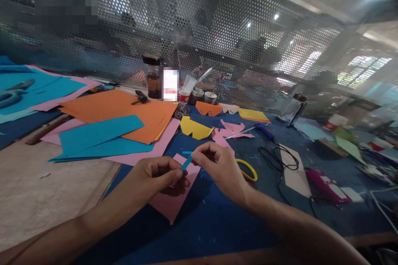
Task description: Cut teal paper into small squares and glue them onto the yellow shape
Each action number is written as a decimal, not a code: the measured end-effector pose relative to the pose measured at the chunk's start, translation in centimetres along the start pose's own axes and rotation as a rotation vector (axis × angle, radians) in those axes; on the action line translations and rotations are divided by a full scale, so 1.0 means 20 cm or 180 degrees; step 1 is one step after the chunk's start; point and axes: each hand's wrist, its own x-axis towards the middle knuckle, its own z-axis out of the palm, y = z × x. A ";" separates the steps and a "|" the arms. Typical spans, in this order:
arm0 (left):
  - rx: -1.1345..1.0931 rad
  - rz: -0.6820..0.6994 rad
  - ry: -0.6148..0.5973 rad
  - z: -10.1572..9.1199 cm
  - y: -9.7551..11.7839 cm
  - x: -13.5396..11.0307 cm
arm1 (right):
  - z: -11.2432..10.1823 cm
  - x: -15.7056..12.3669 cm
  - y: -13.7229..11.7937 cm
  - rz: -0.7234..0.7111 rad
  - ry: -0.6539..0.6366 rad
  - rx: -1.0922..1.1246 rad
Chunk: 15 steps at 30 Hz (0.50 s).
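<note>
A narrow strip of blue paper is stretched between my two hands. My left hand pinches its lower end between thumb and fingers. At the upper end, my right hand is closed on the same strip. Beneath them a sheet of pink paper lies on the dark blue table, partly covered by my left hand. Another small blue paper piece shows just behind the strip. Yellow-handled scissors rest beside my right wrist, mostly hidden by it.
Blue paper and orange paper are stacked at left. Cut yellow paper and pink scraps lie ahead. A glue gun, black cable and magenta power strip are at right. A jar stands by the perforated metal screen.
</note>
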 end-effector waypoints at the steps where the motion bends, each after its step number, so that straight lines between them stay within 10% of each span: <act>1: -0.0006 0.0002 0.0002 0.00 0.00 0.00 | 0.00 0.00 0.00 -0.0005 0.0008 -0.0002; 15: -0.0041 -0.0015 0.0010 -0.01 0.00 -0.01 | 0.00 0.00 0.00 0.0010 -0.0016 0.0015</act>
